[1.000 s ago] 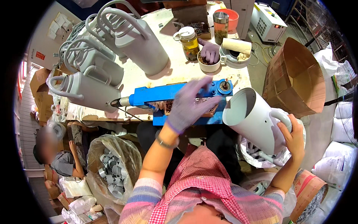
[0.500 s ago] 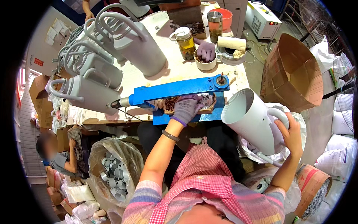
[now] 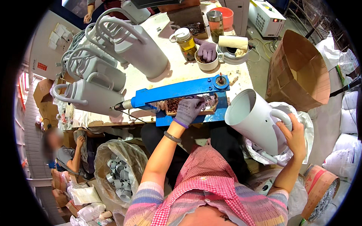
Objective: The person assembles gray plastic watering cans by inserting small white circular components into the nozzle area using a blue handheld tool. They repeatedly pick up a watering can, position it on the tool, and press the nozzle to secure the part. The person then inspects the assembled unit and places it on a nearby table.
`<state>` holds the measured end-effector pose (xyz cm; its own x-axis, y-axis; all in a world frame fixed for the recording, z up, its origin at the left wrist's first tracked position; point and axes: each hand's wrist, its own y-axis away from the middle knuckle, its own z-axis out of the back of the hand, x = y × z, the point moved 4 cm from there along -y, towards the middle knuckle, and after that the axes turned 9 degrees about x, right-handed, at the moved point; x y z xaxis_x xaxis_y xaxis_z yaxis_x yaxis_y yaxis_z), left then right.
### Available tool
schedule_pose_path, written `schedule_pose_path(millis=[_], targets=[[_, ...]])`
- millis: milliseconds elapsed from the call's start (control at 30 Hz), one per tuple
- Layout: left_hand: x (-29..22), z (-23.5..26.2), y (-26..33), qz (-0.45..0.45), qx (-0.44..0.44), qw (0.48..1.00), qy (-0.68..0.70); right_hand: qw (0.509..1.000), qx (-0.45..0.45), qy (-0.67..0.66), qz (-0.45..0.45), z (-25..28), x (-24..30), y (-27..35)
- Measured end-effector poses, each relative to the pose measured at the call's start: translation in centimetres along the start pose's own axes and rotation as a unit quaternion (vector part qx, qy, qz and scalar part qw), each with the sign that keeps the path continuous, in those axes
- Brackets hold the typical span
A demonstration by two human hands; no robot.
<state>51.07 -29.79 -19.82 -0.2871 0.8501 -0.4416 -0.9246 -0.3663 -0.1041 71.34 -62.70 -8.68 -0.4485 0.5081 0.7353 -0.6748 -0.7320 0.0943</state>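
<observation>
My right hand (image 3: 294, 136), bare, grips the curved side handle of a grey watering can (image 3: 253, 122). The can is tilted, its wide open mouth turned up and to the left, close to the right end of a blue machine arm (image 3: 177, 91). My left hand (image 3: 188, 110), in a grey-purple glove, is over a shallow tray (image 3: 172, 112) of small copper-brown pieces beneath that arm. Its fingers are drawn together; whatever they may pinch is too small to make out. A blue base plate (image 3: 163, 120) lies below the tray.
Several grey watering cans (image 3: 141, 51) crowd the table's left side. Behind the arm stand a cup (image 3: 207, 66) with a glove on it, a jar (image 3: 186, 45) and a tumbler (image 3: 215, 26). A bag (image 3: 141, 158) of grey parts sits lower left, a carton (image 3: 298, 71) at right. Another person (image 3: 71, 156) works at left.
My left hand's fingers have lifted slightly from the tray and bunched together. My right hand keeps its hold on the watering can, which has hardly moved. The view has shifted a little.
</observation>
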Motion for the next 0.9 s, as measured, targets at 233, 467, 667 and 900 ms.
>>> schedule_pose_path(millis=[233, 467, 667, 900], targets=[[-6.0, 7.3, 2.3, -0.107, -0.115, 0.982, 0.104, 1.000, -0.012, 0.011, 0.002, -0.1, -0.8, 0.0], [-3.1, 11.3, -2.6, 0.025, -0.076, 0.987, 0.140, 1.000, -0.002, 0.002, -0.005, -0.2, -0.5, -0.1], [-2.6, 11.5, -2.9, 0.025, -0.019, 0.995, 0.092, 1.000, 0.004, -0.006, -0.016, -0.6, -0.3, -0.5], [0.0, 13.7, -0.8, 0.008, -0.066, 0.990, 0.127, 1.000, 0.001, -0.004, 0.000, -0.6, 0.2, -0.7]])
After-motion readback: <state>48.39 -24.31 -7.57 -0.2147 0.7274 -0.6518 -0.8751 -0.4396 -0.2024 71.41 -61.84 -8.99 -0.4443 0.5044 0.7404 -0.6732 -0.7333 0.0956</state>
